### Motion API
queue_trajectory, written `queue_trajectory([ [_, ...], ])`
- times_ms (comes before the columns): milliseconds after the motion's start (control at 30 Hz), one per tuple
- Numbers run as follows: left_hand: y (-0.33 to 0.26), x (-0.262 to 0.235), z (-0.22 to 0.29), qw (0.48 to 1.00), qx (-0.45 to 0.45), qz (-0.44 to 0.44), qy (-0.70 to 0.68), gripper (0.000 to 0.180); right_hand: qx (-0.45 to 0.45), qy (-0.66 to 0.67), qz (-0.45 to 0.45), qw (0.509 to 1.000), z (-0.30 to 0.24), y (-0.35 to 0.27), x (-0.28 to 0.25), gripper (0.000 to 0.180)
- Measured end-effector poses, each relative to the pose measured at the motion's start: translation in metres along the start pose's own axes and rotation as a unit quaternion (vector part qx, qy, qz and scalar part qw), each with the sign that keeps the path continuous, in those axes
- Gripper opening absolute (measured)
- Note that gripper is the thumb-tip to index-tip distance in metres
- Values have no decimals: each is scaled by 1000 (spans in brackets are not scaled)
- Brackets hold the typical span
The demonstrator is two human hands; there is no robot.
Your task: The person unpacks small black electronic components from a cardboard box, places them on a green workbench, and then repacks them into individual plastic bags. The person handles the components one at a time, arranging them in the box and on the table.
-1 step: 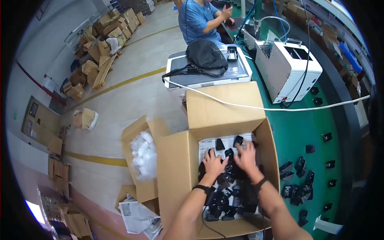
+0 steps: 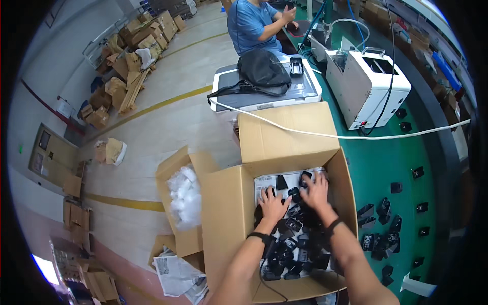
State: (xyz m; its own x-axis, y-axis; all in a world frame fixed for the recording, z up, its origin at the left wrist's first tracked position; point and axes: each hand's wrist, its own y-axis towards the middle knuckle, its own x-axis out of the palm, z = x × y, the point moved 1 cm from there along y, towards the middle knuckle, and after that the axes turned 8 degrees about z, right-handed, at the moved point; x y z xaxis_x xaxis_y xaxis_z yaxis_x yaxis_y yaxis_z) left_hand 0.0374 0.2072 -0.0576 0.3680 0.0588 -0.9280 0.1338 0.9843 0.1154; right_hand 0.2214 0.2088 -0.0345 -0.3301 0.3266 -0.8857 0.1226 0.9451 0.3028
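Observation:
Both of my hands reach into an open cardboard box [image 2: 223, 229] holding many small black plastic housings [image 2: 292, 254] on a sheet of newspaper. My left hand [image 2: 273, 207] rests with fingers spread over black pieces at the box's left side. To its right, my right hand [image 2: 317, 193] also has its fingers apart, its fingertips touching a black housing [image 2: 306, 178] near the far wall. One tapered black piece [image 2: 281, 182] lies on the newspaper between the hands and the far wall. A dark band circles each wrist; a cord hangs from the left one.
More black housings [image 2: 382, 244] lie on the green bench [image 2: 371, 168] at right. A white machine [image 2: 376, 91] and a white cable [image 2: 284, 130] are beyond the box. Left stands a smaller carton with white packing [image 2: 184, 198]. A person in blue [image 2: 254, 25] sits farther off.

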Motion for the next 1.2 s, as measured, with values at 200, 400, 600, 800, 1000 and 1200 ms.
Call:
queue_trajectory([
  [200, -11, 6, -12, 948, -173, -266, -29, 83, 18, -64, -185, 980, 34, -45, 30, 72],
  [400, -95, -7, -13, 956, -158, -246, 37, 72, 147, 18, -275, 950, 18, -109, 3, 61],
  [600, -112, -19, 7, 910, -86, -403, 36, 72, 106, 80, -538, 832, 45, -131, -6, 67],
  [800, -139, 29, -31, 858, -107, -501, -33, 83, 125, 67, -564, 813, 28, -167, -25, 74],
  [1000, -173, -3, -37, 867, -150, -458, -126, 91, 258, 178, -633, 708, 15, -166, -77, 76],
  [1200, -167, -20, -29, 855, -180, -463, -151, 77, 368, 302, -651, 591, 36, -193, -64, 84],
])
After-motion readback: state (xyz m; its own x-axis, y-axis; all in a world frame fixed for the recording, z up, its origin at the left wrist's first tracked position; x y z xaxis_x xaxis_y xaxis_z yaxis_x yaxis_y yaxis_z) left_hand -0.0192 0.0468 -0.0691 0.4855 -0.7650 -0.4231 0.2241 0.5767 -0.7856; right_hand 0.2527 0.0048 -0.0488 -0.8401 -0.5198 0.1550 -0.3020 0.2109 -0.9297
